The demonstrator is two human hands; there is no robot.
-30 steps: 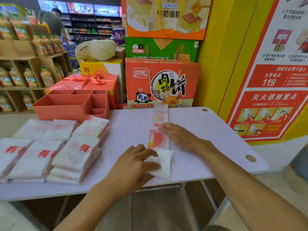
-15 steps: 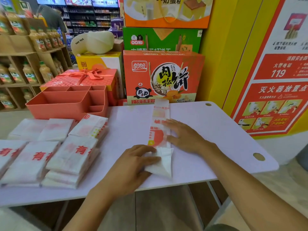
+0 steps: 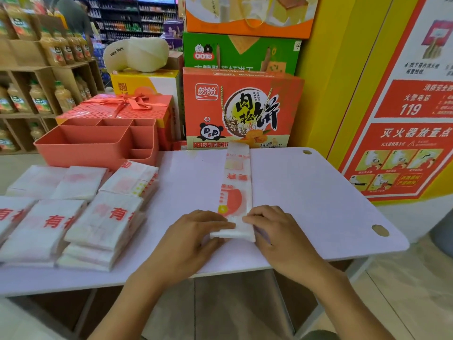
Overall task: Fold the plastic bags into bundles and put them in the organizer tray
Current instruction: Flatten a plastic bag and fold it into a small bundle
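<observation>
A white plastic bag (image 3: pixel 236 182) with red print lies folded into a long narrow strip down the middle of the pale lilac table (image 3: pixel 306 192). Its near end is turned over into a small thick fold. My left hand (image 3: pixel 193 236) and my right hand (image 3: pixel 277 231) meet at that fold, fingertips pinching it from either side. Stacks of flat plastic bags (image 3: pixel 98 222) with red characters cover the table's left part. The coral organizer tray (image 3: pixel 98 141), with several compartments, stands at the back left.
Orange, green and red snack boxes (image 3: pixel 242 106) rise directly behind the table. A red gift box (image 3: pixel 122 106) with a ribbon sits behind the tray. Shelves of juice bottles (image 3: pixel 36 94) stand at the left. A yellow wall with a red poster (image 3: pixel 404 131) is at the right.
My right hand slid from the middle of the strip down to its near end, joining my left hand. The near end has been folded over once more. The camera moved closer.
</observation>
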